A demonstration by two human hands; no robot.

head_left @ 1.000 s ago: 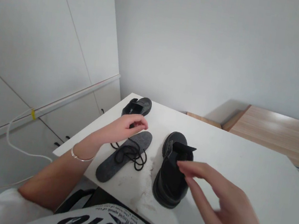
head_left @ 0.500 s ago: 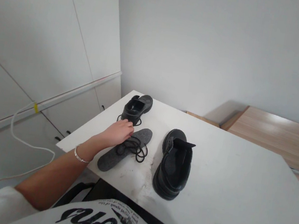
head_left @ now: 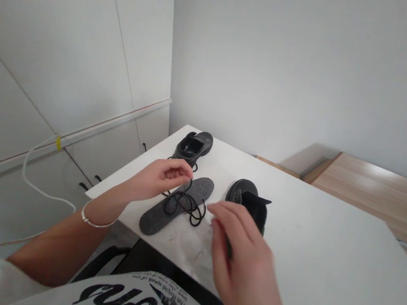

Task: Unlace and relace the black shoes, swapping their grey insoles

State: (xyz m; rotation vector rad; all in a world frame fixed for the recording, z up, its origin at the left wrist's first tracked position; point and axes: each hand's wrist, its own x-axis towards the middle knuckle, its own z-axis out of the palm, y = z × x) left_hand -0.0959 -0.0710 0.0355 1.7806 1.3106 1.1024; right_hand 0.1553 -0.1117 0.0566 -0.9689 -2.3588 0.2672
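My left hand (head_left: 160, 176) pinches a black shoelace (head_left: 186, 203), its fingers closed around one part. The lace rises to the fingertips from a loose tangle lying on a grey felt insole (head_left: 158, 217). Over the near part of a black shoe (head_left: 246, 188) hovers my right hand (head_left: 244, 251), thumb and fingers slightly apart, with nothing visible between them. That hand hides most of the shoe's heel; the tongue stands up at its opening. Just beyond my left hand sits the other black shoe (head_left: 192, 147), with another dark lace partly showing by its heel.
The white table (head_left: 320, 239) has smudges near its front edge. White cabinets (head_left: 69, 53) stand on the left, where a white cable (head_left: 44, 195) hangs. A wood-topped surface (head_left: 380, 190) lies at the right back, against the grey wall (head_left: 294, 69).
My right hand has entered from the lower right and now covers part of the near shoe. My left hand has lifted slightly with the lace between its fingertips. The view has shifted a little.
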